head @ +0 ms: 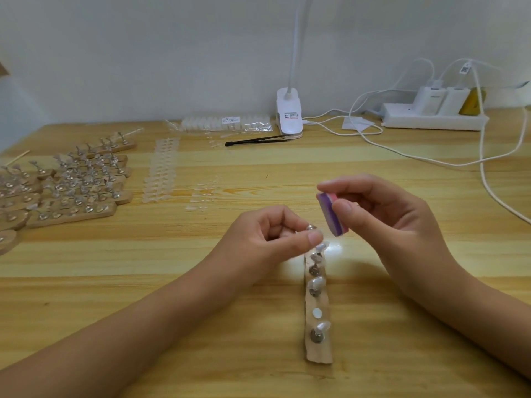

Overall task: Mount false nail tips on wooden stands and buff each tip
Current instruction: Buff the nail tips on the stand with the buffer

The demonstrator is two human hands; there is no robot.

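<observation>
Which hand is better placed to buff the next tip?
The right hand: it holds the buffer close beside the peg that the left hand pinches.

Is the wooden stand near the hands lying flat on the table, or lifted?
Flat: the wooden stand rests along its length on the table.

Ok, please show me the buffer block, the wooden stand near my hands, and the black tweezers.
buffer block [330,221]: head view, purple side face.
wooden stand [318,353]: head view, bare near end.
black tweezers [250,141]: head view, middle of arms.
</observation>
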